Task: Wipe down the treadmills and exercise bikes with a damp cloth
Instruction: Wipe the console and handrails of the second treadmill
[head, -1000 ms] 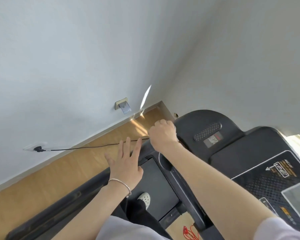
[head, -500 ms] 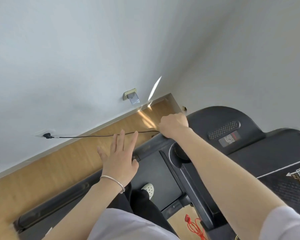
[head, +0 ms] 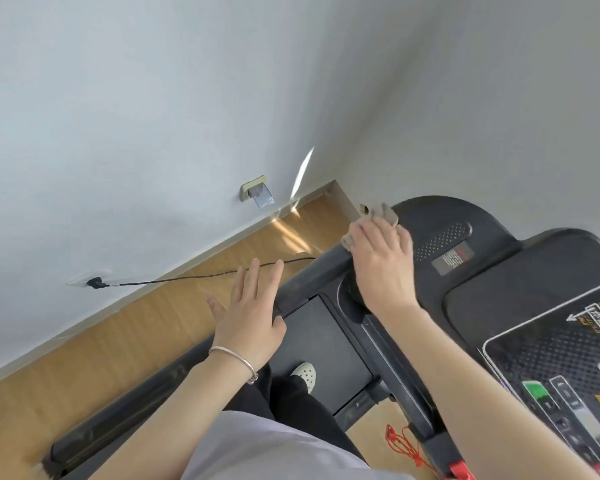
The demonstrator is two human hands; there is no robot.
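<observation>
I stand on a black treadmill whose belt [head: 326, 341] shows below my hands. Its rounded motor cover [head: 465, 220] sits at the front near the room's corner. My right hand [head: 381, 268] lies flat on a grey-beige cloth [head: 386, 213] and presses it onto the left front edge of that cover. Only the cloth's edges peek out past the fingers. My left hand [head: 250, 313], with a silver bracelet on the wrist, hovers with fingers straight above the treadmill's left side rail and holds nothing. The console [head: 551, 355] with buttons is at the lower right.
A black power cord [head: 187, 279] runs from a wall plug [head: 94, 283] across the wooden floor to the treadmill's front. A second wall outlet [head: 255, 190] is near the corner. A red safety cord [head: 402, 445] hangs below the console. My white shoe [head: 305, 374] rests on the belt.
My right hand has opened from a fist to flat fingers and slid forward along the cover's edge, so the cloth now shows. The left hand stays open, hovering.
</observation>
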